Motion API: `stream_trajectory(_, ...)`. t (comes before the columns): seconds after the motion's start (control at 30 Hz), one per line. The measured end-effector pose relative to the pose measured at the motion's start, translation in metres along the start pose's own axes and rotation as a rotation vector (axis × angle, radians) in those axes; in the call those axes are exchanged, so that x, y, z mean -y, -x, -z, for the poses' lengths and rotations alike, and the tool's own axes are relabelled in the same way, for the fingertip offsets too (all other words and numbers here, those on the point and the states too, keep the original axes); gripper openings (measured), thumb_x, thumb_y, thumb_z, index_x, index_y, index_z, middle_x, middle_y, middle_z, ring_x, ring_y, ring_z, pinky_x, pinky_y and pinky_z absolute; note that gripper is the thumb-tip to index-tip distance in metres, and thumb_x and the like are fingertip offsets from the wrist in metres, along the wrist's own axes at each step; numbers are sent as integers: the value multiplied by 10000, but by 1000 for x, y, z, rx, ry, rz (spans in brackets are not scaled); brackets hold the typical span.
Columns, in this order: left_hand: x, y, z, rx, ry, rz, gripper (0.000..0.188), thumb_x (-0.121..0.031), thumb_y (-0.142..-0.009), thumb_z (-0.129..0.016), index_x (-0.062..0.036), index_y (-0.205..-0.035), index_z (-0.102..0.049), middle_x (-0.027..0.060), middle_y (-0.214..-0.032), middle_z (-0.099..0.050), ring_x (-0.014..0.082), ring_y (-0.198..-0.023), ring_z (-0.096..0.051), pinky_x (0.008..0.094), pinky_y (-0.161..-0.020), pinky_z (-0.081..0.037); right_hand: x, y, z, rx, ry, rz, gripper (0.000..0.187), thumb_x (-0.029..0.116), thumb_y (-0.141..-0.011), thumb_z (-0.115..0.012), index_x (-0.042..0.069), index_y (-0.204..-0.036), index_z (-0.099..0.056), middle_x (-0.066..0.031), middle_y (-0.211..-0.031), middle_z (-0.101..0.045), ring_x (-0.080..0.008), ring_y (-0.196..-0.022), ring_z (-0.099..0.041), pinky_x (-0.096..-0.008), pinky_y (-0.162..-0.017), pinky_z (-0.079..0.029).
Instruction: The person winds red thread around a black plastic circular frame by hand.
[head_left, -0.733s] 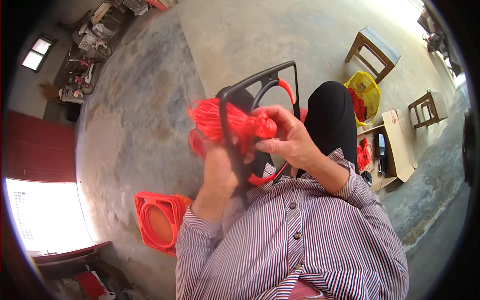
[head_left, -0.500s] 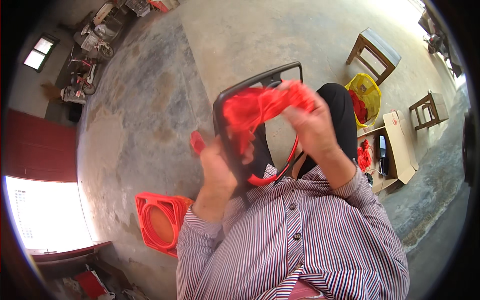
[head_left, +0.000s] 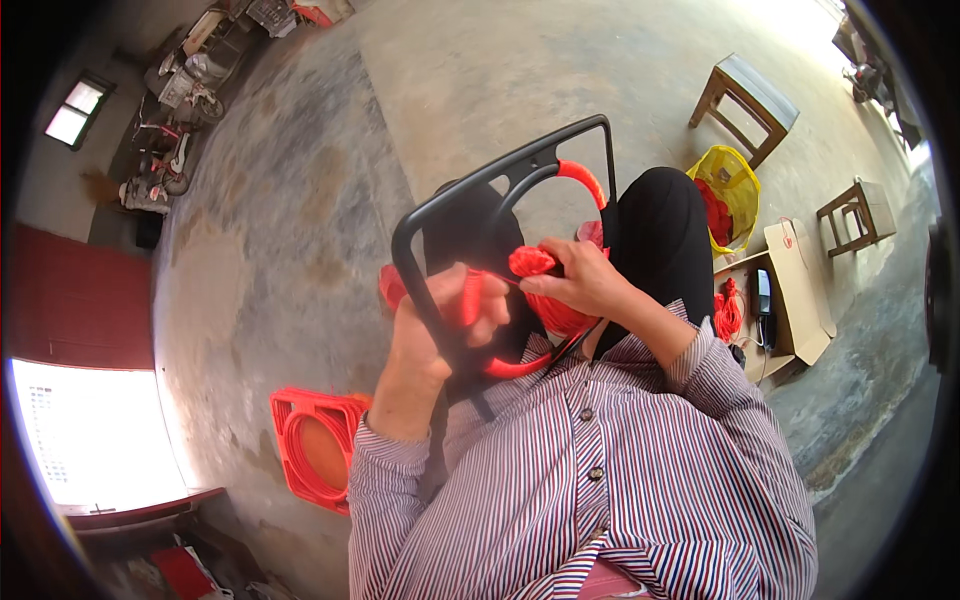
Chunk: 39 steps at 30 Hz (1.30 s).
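A black square frame (head_left: pixel 480 176) with a round inner ring stands tilted over my lap. Red cord is wound round parts of the ring, at its upper right and along its bottom. My left hand (head_left: pixel 420 325) is closed round the frame's left side, its fingers at a red-wrapped section (head_left: pixel 471 297). Inside the frame's opening, my right hand (head_left: pixel 590 280) grips a bundle of red cord (head_left: pixel 531 262), and more of the cord hangs below the fingers. A strand runs from the bundle toward my left hand. Motion blurs the left fingers slightly.
Left of me on the floor lies a stack of red square frames (head_left: pixel 283 430). To the right are a yellow basket (head_left: pixel 742 190) with red material, an open cardboard box (head_left: pixel 800 290) holding red cord (head_left: pixel 729 312) and a black device (head_left: pixel 763 295), and two stools (head_left: pixel 757 85).
My right hand has come down with the cord bundle, which was stretched across the frame's upper part. My left hand and the frame's left side have shifted a little to the left.
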<state>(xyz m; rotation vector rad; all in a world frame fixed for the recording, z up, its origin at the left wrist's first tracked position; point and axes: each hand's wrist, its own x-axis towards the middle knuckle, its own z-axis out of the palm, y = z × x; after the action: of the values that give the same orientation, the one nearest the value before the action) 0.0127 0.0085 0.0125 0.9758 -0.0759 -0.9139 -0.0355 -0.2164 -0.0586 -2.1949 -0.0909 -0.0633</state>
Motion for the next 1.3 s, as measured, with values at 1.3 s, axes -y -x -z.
stream_trajectory(1.3,26,-12,-13,23,343,-73,392,-270,-904,-568,38,-1146,-562,216,-971,-634,249,-628,-570,308,-494,-382,194,59,43,45,-1723,1354,604,343,-964,-446,-232,-1097,-576,-423,-1093,-546,-477,-962,-622,-490,-819,-524)
